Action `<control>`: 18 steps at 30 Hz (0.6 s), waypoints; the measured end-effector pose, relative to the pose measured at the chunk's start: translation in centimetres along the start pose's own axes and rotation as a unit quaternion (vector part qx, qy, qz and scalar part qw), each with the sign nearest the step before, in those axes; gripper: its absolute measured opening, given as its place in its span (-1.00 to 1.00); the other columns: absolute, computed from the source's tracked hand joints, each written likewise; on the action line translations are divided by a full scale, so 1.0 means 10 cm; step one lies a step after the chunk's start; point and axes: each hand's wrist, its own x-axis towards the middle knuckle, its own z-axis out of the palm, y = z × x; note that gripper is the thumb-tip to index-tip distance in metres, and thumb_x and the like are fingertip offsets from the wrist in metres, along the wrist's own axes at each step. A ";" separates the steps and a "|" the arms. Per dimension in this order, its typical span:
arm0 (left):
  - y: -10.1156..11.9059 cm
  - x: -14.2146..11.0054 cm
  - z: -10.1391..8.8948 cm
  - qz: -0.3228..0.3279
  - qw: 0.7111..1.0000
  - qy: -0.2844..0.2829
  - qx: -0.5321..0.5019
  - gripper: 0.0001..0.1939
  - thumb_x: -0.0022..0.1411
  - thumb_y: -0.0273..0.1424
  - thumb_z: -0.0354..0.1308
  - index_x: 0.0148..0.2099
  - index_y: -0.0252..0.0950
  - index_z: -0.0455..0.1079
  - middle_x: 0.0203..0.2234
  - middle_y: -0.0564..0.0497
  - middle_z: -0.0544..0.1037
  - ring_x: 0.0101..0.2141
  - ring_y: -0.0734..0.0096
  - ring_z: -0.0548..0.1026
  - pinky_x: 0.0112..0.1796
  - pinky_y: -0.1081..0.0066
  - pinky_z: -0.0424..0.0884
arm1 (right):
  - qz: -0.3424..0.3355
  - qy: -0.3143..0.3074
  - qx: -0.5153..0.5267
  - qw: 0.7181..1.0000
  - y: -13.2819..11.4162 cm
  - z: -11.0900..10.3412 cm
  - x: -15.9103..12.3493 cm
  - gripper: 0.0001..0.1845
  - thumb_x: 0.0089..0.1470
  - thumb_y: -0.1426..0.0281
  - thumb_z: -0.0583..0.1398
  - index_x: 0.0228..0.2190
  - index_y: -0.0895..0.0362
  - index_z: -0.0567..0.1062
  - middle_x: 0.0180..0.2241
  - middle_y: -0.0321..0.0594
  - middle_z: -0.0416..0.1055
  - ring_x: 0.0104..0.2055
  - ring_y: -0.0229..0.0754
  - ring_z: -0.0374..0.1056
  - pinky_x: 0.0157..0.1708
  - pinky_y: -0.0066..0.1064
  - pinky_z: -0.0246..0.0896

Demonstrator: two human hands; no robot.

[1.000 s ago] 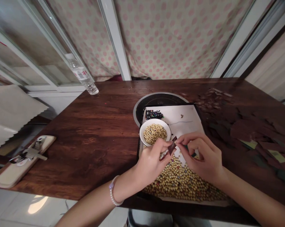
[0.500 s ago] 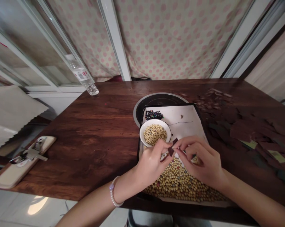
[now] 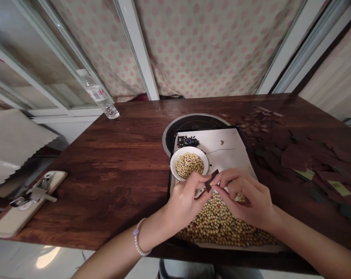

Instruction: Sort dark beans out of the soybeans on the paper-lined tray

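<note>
A flat, dark brown piece is held above the white-lined tray, its long axis slanted so that one corner is pointed far right. It is pinched by the closed fingers of the left hand. A small, pale bead is gripped beside it between the right hand's closely drawn fingertips. Smooth, round, yellowish beads are spread below; more are held in a glossy bowl.

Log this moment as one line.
left hand: pinches dark brown piece | right hand: pinches pale bead at that piece | below: loose beads in tray | nearby: white bowl
</note>
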 end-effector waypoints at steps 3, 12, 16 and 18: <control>0.00 0.00 0.01 -0.004 1.000 0.003 -0.004 -0.83 0.14 -0.53 0.12 -0.20 -0.31 0.24 -0.42 -0.01 0.59 -0.41 0.45 0.58 -0.41 0.55 0.51 | 0.017 0.026 -0.017 0.999 0.01 0.00 0.02 -0.69 -0.07 0.69 0.16 -0.51 0.07 0.18 -0.40 -0.26 0.32 -0.33 -0.23 0.38 -0.41 -0.39 0.37; 0.00 0.01 0.00 0.008 1.000 0.001 -0.010 -0.82 0.14 -0.54 0.13 -0.19 -0.30 0.25 -0.41 0.01 0.59 -0.41 0.47 0.58 -0.41 0.57 0.52 | 0.171 0.060 0.106 0.978 0.02 0.02 0.04 -0.70 -0.06 0.60 0.18 -0.55 0.08 0.15 -0.42 -0.27 0.28 -0.34 -0.20 0.34 -0.39 -0.32 0.29; 0.00 0.01 0.01 0.008 1.000 0.008 -0.014 -0.81 0.13 -0.53 0.14 -0.18 -0.31 0.25 -0.41 -0.01 0.59 -0.42 0.45 0.58 -0.44 0.56 0.52 | 0.262 0.099 0.262 0.923 0.03 0.00 0.09 -0.67 -0.07 0.54 0.22 -0.55 0.08 0.12 -0.44 -0.30 0.23 -0.35 -0.24 0.32 -0.35 -0.35 0.31; -0.01 0.02 0.01 0.007 1.000 0.016 -0.016 -0.81 0.13 -0.52 0.14 -0.18 -0.31 0.24 -0.41 -0.02 0.59 -0.41 0.44 0.58 -0.43 0.56 0.52 | 0.315 0.109 0.352 0.875 0.07 -0.03 0.11 -0.63 -0.11 0.54 0.25 -0.55 0.08 0.10 -0.45 -0.34 0.19 -0.38 -0.29 0.29 -0.38 -0.41 0.31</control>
